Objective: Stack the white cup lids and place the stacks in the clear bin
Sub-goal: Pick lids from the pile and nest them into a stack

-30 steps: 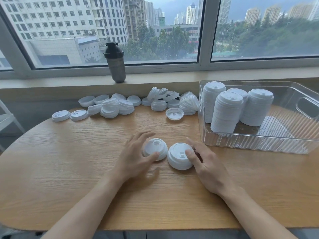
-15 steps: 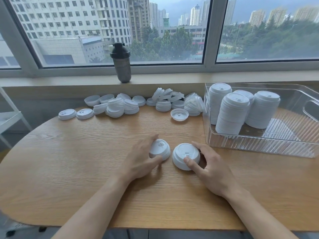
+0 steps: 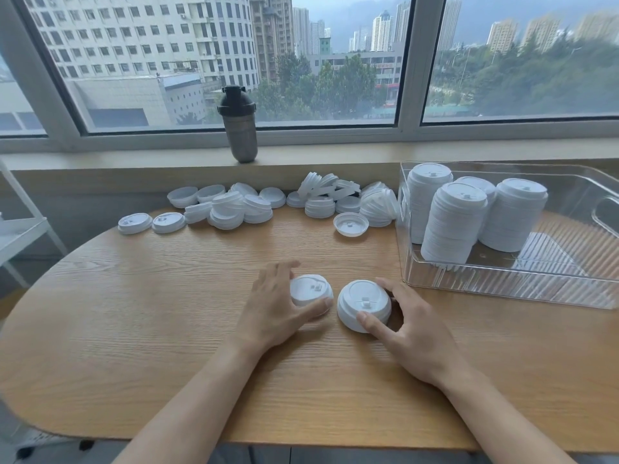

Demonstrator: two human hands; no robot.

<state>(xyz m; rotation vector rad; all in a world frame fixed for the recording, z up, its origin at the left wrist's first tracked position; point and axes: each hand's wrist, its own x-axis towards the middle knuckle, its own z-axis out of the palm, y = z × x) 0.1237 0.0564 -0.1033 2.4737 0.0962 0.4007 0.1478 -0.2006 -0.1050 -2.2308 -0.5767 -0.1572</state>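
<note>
Head view, read from left to right. At far left, beyond the desk (image 3: 100, 329), the corner of a white shelf (image 3: 20, 229) enters the frame. Along the desk's far edge lie loose white cup lids (image 3: 234, 209): two single lids flat at the left end, then a cluster of short, partly toppled stacks, then a second cluster (image 3: 338, 199) nearer the bin, with one upturned lid (image 3: 351, 224) lying alone in front of it. A dark shaker bottle (image 3: 238, 123) stands upright on the window sill above them.

At centre front, my left hand (image 3: 271, 313) holds a short lid stack (image 3: 310, 290) resting on the desk, fingers curved over its far side and thumb pressed against its near side. Just beside it, not touching as far as can be seen, a second lid stack (image 3: 363, 304) also sits on the desk; my right hand (image 3: 407, 324) grips it, thumb on the near rim and fingers curled behind its right side.

At right, the clear bin (image 3: 502, 289) stands on the desk and holds four tall lid stacks (image 3: 452, 226) upright and close together in its left half; one of them is mostly hidden behind the others. A cut-out handle shows in its right wall.
</note>
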